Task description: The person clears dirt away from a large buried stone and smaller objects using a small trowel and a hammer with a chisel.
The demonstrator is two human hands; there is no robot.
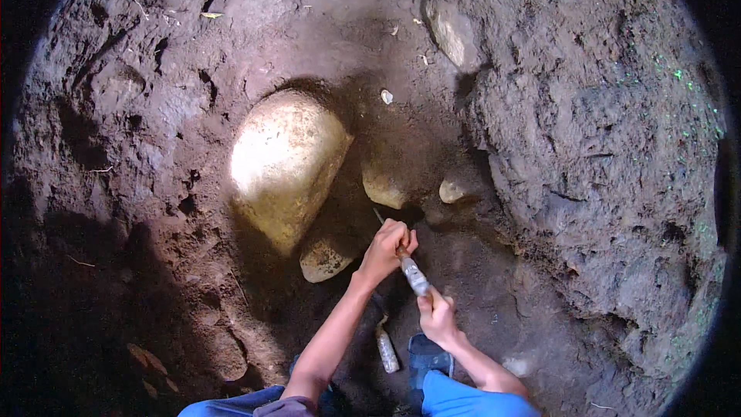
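My left hand is closed round the front part of a hand tool with a whitish, worn-looking handle. My right hand grips the rear end of the same handle. A thin dark tip juts out past my left fingers toward the soil below a pale, half-buried stone; the tool's exact kind is hidden by my hands. Left of my left hand sits a smaller speckled stone. Between my feet lies a second hand tool with a similar pale handle and a thin bent metal neck.
A large, brightly lit boulder rises from the dirt at the left. Another small stone pokes out to the right. Rough earth banks wall the pit, with a long stone set in the far side.
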